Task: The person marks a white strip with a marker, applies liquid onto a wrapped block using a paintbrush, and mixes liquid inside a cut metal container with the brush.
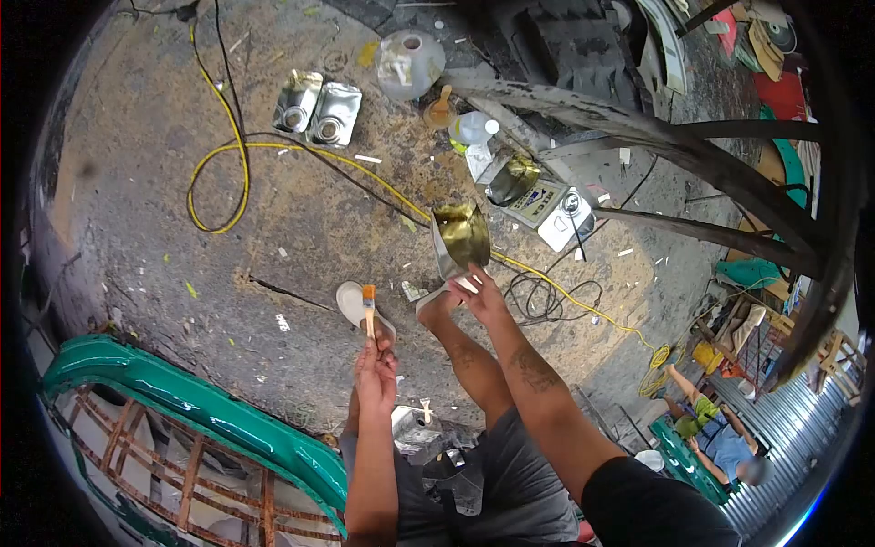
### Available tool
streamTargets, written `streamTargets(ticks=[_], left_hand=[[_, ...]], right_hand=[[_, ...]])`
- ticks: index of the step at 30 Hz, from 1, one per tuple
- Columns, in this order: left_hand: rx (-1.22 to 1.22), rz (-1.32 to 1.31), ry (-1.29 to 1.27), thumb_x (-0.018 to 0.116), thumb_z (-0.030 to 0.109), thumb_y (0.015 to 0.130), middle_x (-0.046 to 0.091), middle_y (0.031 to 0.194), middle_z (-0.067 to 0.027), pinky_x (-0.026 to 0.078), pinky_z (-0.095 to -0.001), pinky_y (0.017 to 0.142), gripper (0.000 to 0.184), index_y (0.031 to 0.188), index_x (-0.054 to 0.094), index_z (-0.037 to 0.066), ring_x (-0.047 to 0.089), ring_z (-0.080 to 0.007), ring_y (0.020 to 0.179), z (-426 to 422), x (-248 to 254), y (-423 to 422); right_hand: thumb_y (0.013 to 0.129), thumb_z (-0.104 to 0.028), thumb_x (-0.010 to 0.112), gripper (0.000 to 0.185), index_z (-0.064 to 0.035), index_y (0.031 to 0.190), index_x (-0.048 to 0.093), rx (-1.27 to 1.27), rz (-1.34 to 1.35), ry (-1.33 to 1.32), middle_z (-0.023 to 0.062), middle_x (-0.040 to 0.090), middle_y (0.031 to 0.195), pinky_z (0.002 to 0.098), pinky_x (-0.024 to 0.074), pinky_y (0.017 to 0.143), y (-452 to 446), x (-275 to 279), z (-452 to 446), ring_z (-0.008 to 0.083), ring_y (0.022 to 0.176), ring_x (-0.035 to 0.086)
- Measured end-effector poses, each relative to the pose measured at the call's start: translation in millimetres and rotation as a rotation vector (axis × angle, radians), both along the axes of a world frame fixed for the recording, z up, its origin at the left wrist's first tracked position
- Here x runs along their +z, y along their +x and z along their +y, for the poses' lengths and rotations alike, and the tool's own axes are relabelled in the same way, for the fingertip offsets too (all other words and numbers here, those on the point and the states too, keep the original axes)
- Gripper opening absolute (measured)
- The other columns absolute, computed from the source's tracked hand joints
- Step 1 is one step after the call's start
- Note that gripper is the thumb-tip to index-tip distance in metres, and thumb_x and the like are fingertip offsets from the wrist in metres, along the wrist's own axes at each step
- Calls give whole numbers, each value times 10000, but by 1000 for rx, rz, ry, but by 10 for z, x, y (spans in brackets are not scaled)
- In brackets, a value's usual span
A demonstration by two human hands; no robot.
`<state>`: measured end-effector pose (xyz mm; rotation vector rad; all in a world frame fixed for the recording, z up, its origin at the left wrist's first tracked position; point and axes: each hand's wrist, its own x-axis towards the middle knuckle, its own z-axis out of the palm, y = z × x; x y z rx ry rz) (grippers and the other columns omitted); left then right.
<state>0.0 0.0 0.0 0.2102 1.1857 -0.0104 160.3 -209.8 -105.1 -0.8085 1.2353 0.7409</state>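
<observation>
My left hand point(375, 369) grips a small paintbrush point(368, 301) by its pale handle, bristles pointing up and away from me. To its right, my right hand point(478, 294) has its fingers on the near edge of a cut-open metal can point(460, 235) with a gold-coloured inside. The can is tilted, and its contents, if any, cannot be made out. Beyond it on the ground lie another cut can point(515, 180) with a gold inside and a flattened printed tin point(538, 202). A clear plastic bottle point(471, 129) with a white cap is close by.
A yellow cable point(211, 228) loops over the stained floor. Two cut silver cans point(334, 114) and a translucent jug point(408, 66) sit farther off. A glossy green panel point(200, 410) is at lower left, dark bars point(711, 232) at right. Another person point(720, 433) is at far right.
</observation>
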Motion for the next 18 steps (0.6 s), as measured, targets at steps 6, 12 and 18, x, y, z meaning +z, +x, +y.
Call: streamTargets(ticks=[6,12,18], left_hand=[[87,-47,54,535,216,928,589,825,7,409,-196,609,244,1096,559,41,489,-71,682,88,-66,520],[50,-123,42,535,227,927,594,834,3,410,-201,610,254,1096,559,39,491,-70,687,127,-86,618],[37,-119,46,528,233,930,602,843,-3,413,-215,611,259,1096,558,37,495,-72,690,162,-78,681]], right_hand=[[843,-28,576,201,46,1000,475,-233,-96,-5,170,471,1049,476,500,931,187,-780,281,421,1015,538],[830,79,499,247,96,1076,479,-242,-180,181,192,553,1093,438,512,922,332,-1247,386,340,1032,551],[847,117,411,118,196,928,442,-360,-174,72,297,525,1057,500,486,948,361,-1546,547,462,1050,521]])
